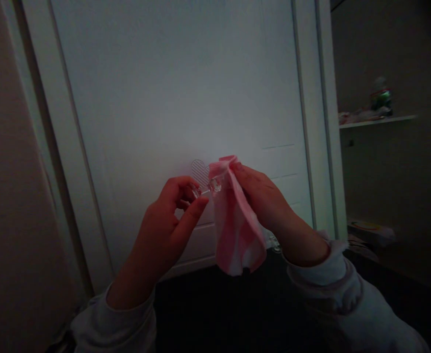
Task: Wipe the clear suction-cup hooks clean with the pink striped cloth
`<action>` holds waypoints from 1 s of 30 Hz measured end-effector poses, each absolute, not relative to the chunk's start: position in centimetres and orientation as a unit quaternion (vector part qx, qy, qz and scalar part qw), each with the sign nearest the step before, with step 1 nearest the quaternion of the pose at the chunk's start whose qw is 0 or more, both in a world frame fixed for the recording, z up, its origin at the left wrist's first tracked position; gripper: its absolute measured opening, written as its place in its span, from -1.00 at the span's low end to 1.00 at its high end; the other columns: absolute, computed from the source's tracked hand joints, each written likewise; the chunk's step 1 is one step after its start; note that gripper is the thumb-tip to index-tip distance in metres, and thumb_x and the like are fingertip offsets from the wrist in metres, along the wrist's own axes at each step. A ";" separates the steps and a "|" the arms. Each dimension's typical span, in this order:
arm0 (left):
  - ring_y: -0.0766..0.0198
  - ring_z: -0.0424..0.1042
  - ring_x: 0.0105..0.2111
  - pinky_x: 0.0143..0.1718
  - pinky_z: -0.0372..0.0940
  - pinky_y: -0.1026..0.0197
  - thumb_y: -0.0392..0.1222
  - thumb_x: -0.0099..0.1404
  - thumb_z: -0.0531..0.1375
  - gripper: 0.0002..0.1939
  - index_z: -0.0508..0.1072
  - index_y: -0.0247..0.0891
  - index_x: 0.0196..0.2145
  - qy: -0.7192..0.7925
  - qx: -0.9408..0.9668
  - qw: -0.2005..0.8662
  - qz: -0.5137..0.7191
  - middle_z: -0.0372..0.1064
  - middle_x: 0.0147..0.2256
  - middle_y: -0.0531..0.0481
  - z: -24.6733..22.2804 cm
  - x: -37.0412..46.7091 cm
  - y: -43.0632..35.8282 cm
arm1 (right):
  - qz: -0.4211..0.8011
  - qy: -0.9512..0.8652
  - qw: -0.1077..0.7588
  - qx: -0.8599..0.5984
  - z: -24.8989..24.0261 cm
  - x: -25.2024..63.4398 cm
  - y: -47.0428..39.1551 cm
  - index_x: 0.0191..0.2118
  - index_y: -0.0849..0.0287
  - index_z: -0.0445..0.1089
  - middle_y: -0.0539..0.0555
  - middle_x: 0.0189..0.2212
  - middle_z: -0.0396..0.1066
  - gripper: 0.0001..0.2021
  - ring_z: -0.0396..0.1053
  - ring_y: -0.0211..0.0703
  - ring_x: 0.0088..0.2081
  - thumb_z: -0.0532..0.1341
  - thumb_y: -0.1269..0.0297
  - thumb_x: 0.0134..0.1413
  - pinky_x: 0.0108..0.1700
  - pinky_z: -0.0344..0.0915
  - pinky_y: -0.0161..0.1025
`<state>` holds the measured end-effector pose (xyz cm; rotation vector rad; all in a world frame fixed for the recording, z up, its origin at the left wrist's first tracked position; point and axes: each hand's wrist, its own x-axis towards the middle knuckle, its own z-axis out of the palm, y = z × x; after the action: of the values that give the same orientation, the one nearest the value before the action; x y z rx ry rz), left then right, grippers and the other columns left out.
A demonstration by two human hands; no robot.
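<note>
A pink and white cloth item, perhaps a sock or a small towel, hangs folded in front of me. My right hand grips its upper edge from the right, the fingers partly hidden behind the fabric. Between the thumb and fingers of my left hand is a clear plastic clip, whose far end meets the cloth's upper left side. Whether its jaws have closed on the fabric, I cannot tell. Another clear plastic piece shows just below my right wrist.
A white panelled door with a striped heart mark stands ahead. To the right, a wall shelf carries a bottle and loose items. Lower right lies a pale package. The area below my hands is very dark.
</note>
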<state>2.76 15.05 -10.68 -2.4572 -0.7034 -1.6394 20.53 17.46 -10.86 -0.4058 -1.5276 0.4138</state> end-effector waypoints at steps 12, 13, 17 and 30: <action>0.39 0.30 -0.43 -0.42 0.22 0.35 -0.16 0.26 0.17 -0.85 0.27 -0.19 -0.25 -0.202 -0.833 0.022 -0.515 0.29 -0.37 0.12 -10.4 4.0 15.1 | 0.025 -0.707 0.688 -0.160 -11.2 20.1 17.8 -0.25 0.12 0.31 0.01 -0.38 0.37 -0.64 0.34 -0.20 -0.36 -0.11 0.02 0.28 -0.25 0.25 -0.22; 0.39 0.30 -0.43 -0.41 0.22 0.35 -0.16 0.25 0.17 -0.86 0.28 -0.19 -0.25 -0.200 -0.834 0.014 -0.513 0.29 -0.38 0.13 -10.4 4.0 15.1 | 0.016 -0.703 0.691 -0.166 -11.2 20.1 17.8 -0.24 0.13 0.30 0.01 -0.38 0.37 -0.64 0.33 -0.19 -0.36 -0.10 0.01 0.28 -0.26 0.24 -0.22; 0.37 0.30 -0.44 -0.43 0.21 0.34 -0.17 0.24 0.19 -0.86 0.30 -0.20 -0.26 -0.196 -0.838 -0.022 -0.509 0.29 -0.41 0.12 -10.4 4.2 15.1 | -0.022 -0.692 0.694 -0.197 -11.3 20.3 17.5 -0.25 0.13 0.31 0.03 -0.38 0.38 -0.64 0.34 -0.15 -0.36 -0.06 -0.02 0.24 -0.30 0.22 -0.21; 0.34 0.31 -0.44 -0.49 0.18 0.33 -0.12 0.24 0.20 -0.84 0.34 -0.20 -0.26 -0.185 -0.844 -0.073 -0.498 0.29 -0.43 0.09 -10.5 4.3 14.9 | -0.075 -0.688 0.686 -0.225 -11.2 20.5 16.9 -0.36 0.12 0.32 0.01 -0.53 0.34 -0.64 0.28 -0.17 -0.49 -0.05 0.00 0.24 -0.43 0.13 -0.23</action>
<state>4.31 14.89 -10.54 -2.7837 -0.6111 -1.6410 20.53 16.89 -11.20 -0.5039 -1.5419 -0.1689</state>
